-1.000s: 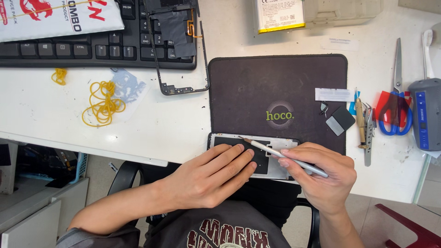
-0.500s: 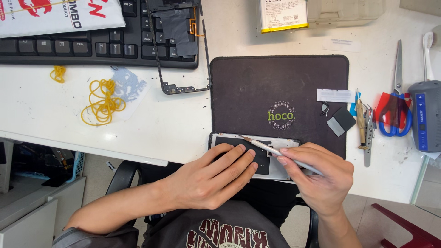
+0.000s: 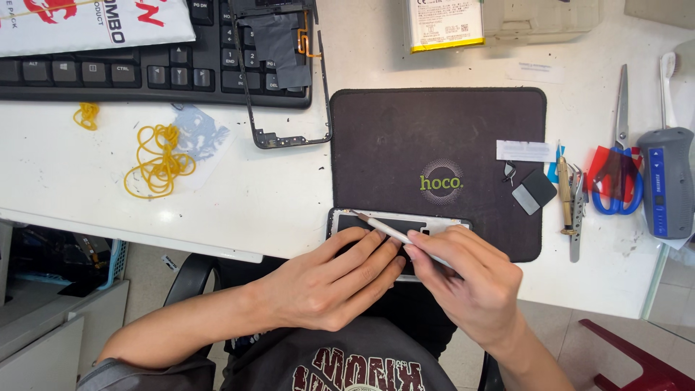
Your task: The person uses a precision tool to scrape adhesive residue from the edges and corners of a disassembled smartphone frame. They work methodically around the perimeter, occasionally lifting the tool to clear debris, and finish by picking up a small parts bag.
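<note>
My left hand (image 3: 329, 286) lies flat, fingers extended, pressing down on the phone body (image 3: 398, 226) at the near edge of the desk (image 3: 282, 195). The hand grips nothing; it only bears on the device. My right hand (image 3: 470, 286) is closed in a pen-style pinch around a thin metal-tipped tool (image 3: 387, 230). The tool's shaft runs up and to the left from my right fingertips, crossing above my left fingers, and its tip sits at the upper left corner of the phone body.

The phone body rests partly on the near edge of a dark work mat (image 3: 441, 145), directly beyond both hands. To the right of my right hand, on and beside the mat, lie a small dark square part (image 3: 536, 192), tweezers (image 3: 575, 210), scissors (image 3: 619, 159) and a grey handled tool (image 3: 666, 181). Beyond my left hand lie a loose phone frame (image 3: 282, 137) resting against a black keyboard (image 3: 145, 72), and yellow rubber bands (image 3: 156, 163) further left.
</note>
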